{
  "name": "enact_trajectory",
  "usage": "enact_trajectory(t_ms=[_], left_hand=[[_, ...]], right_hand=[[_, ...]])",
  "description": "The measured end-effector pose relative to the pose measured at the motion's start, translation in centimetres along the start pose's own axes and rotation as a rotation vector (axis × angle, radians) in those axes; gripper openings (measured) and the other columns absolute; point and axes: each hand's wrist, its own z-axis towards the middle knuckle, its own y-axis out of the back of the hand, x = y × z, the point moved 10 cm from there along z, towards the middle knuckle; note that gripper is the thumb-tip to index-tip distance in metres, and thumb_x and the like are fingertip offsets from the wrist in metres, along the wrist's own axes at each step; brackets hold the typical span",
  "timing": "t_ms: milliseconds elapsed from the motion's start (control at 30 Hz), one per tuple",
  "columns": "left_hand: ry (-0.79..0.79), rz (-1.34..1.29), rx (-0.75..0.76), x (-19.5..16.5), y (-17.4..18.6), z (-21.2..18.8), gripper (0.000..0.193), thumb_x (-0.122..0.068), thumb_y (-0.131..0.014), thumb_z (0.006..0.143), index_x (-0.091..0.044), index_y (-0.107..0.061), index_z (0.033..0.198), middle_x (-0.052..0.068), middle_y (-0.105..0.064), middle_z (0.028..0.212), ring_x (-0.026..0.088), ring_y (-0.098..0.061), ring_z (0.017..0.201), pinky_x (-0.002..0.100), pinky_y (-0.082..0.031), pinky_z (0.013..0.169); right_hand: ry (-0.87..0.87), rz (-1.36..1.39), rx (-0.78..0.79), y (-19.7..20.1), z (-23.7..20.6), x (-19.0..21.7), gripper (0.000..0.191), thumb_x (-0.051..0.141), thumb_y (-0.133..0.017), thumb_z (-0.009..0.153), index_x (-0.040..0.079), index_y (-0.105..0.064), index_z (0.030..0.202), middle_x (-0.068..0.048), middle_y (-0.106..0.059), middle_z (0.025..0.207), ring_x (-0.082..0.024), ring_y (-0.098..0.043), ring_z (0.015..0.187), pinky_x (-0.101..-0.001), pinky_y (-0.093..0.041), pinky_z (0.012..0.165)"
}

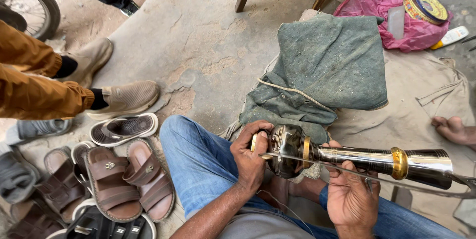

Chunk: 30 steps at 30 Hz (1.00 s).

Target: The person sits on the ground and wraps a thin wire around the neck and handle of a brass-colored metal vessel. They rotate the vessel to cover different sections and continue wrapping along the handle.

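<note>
Two brown sandals (130, 183), two beige shoes (111, 78), one green cloth (327, 65), one round tin (426, 6)

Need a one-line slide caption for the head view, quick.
Seated on the ground, left hand and right hand hold a polished dark metal cylinder with brass bands beside a row of sandals.

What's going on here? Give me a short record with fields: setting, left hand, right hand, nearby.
setting: person in jeans sits on a concrete floor
left hand: left hand grips the rounded end of a dark polished tube with gold bands
right hand: right hand supports the tube from below
nearby: green cloth bundle, brown sandals, pink bag, round tin
</note>
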Motion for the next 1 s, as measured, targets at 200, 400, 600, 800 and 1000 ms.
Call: enact_trajectory(t_ms=[200, 400, 600, 800, 1000], left_hand=[[-0.044, -0.005, -0.032, -3.1, 0.7, -1.3, 0.019, 0.0, -0.059, 0.094, 0.001, -0.072, 0.109, 0.01, -0.072, 0.11, 0.018, -0.069, 0.101, 0.03, -0.056, 0.091], [-0.038, 0.07, 0.186, -5.2, 1.8, -1.5, 0.027, 0.002, -0.066, 0.086, 0.001, -0.071, 0.113, 0.012, -0.069, 0.105, 0.022, -0.067, 0.099, 0.031, -0.053, 0.091], [-0.319, 0.076, 0.243, -16.0, 2.8, 4.9, 0.034, -0.003, -0.071, 0.09, 0.0, -0.066, 0.123, 0.015, -0.066, 0.122, 0.025, -0.064, 0.117, 0.035, -0.05, 0.105], [-0.718, 0.347, 0.658, -22.8, 0.7, 9.7, 0.044, -0.03, -0.08, 0.081, -0.007, -0.068, 0.116, 0.014, -0.063, 0.125, 0.034, -0.053, 0.128, 0.05, -0.035, 0.119], [-0.54, 0.197, 0.807, -17.7, 3.5, 11.3, 0.013, -0.023, -0.073, 0.1, -0.011, -0.069, 0.097, 0.002, -0.066, 0.096, 0.017, -0.065, 0.105, 0.047, -0.042, 0.123]], right_hand=[[-0.074, 0.036, 0.003, -0.7, -0.8, 0.1, 0.047, 0.004, -0.072, 0.096, 0.001, -0.057, 0.14, -0.03, -0.064, 0.13, -0.043, -0.062, 0.128, -0.0562, -0.048, 0.115], [-0.13, 0.152, 0.018, -5.0, 0.0, -0.9, 0.038, 0.015, -0.07, 0.097, -0.007, -0.058, 0.125, -0.022, -0.069, 0.113, -0.035, -0.067, 0.11, -0.0527, -0.05, 0.108], [-0.428, -0.219, 0.458, -15.2, 1.6, -0.6, 0.026, 0.015, -0.072, 0.094, 0.0, -0.06, 0.112, -0.016, -0.068, 0.093, -0.025, -0.068, 0.085, -0.0409, -0.057, 0.079], [-0.906, -0.348, 0.81, -19.4, 1.2, -8.0, 0.018, 0.014, -0.073, 0.094, 0.001, -0.06, 0.098, -0.019, -0.073, 0.087, -0.021, -0.07, 0.072, -0.0318, -0.058, 0.065], [-0.694, -0.618, 0.72, -18.6, 5.5, -11.3, 0.014, 0.007, -0.074, 0.09, 0.0, -0.061, 0.093, -0.022, -0.078, 0.09, -0.027, -0.076, 0.079, -0.0387, -0.064, 0.07]])
